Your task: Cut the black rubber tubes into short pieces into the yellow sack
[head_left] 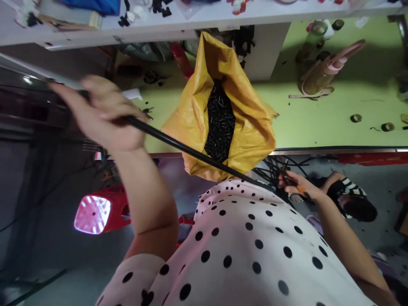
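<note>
My left hand (103, 112) is raised and blurred, closed around a long thin black tube (191, 153) that slants down to the right across my polka-dot top. My right hand (296, 187) sits low at my right side, closed on a small tool with an orange handle (300, 190) at the tube's lower end, next to a bunch of black tubes (274, 168). Ahead, an open yellow sack (248, 123) leans on the table edge, filled with several short black tube pieces (219, 123).
A green table (334, 123) carries a pink-strapped bottle (321, 72), small rings (356, 118) and scraps. A white shelf (191, 21) with clutter runs above. A red stool (102, 212) stands at the lower left. A striped sandal on a foot (350, 199) lies on the grey floor.
</note>
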Available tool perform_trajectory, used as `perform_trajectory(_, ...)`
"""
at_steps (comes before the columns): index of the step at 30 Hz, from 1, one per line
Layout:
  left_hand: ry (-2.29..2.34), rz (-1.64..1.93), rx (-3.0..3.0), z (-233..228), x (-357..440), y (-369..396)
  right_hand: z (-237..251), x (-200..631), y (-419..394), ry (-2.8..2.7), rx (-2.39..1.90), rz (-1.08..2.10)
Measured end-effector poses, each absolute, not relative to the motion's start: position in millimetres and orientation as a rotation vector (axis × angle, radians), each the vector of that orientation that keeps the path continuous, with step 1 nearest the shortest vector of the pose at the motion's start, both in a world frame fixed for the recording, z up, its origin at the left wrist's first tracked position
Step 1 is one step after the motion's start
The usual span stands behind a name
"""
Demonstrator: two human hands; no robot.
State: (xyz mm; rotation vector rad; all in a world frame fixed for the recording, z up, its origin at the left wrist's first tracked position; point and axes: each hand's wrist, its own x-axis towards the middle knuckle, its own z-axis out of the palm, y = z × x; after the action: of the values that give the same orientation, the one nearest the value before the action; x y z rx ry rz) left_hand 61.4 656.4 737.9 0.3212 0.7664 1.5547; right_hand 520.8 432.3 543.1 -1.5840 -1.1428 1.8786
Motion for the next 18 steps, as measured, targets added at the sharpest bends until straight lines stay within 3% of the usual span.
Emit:
perform_trajectory(4,0.710,1.304,0.113,692,134,654,548,535,424,-0.914,-1.680,1.739)
perform_trajectory(8,0.803,0.969,0.179,665,215,636,551,466,480,-0.825,-1.528,1.428)
perform_trajectory(13,0.829,0.881,0.212,665,228,629,570,371,526,-0.817,-1.168,1.654)
perform_trajectory(18,0.868,1.070,0.118,669,211,633,590,328,524,-0.835,-1.148,1.718)
